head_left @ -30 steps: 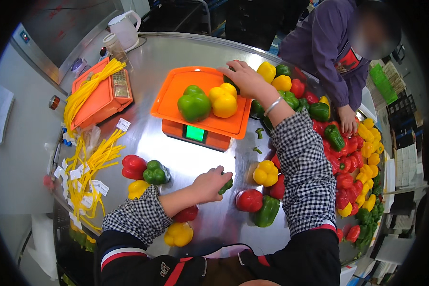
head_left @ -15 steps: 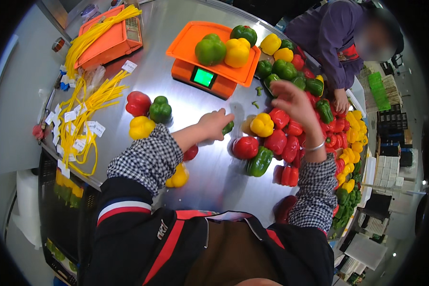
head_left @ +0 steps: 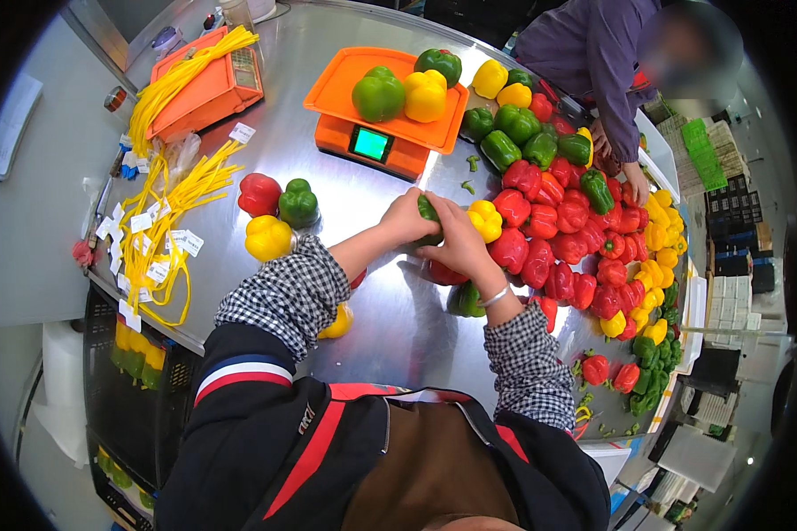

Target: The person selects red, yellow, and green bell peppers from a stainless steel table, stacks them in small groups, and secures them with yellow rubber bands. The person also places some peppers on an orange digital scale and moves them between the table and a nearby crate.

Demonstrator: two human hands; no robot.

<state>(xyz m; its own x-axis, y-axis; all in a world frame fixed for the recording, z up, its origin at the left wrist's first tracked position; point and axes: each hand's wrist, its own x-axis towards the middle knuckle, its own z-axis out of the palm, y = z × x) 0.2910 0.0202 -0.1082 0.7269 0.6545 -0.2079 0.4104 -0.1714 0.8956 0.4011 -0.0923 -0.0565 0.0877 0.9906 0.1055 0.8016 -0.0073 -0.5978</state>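
Note:
Over the middle of the steel table, a dark green bell pepper (head_left: 428,211) is gripped between my two hands, which hide most of it. My left hand (head_left: 402,221) wraps it from the left, and my right hand (head_left: 458,237) closes on it from the right. Just beyond my right hand's fingers sits a yellow bell pepper (head_left: 484,220). Under that hand, a red pepper and a green bell pepper (head_left: 466,301) are partly covered. Left of my left hand stand a red pepper (head_left: 259,194), a green pepper (head_left: 298,203) and a yellow pepper (head_left: 268,238).
An orange scale (head_left: 328,93) ahead bears two green peppers and a yellow one. Yellow tagged straps (head_left: 173,212) lie left, by an orange tray (head_left: 195,97). A heap of red peppers (head_left: 576,212) spreads rightward. A co-worker (head_left: 584,53) reaches into its far side.
My right hand has come down and left from over the heap onto the green bell pepper in my left hand. The co-worker's second hand has come into sight at the heap.

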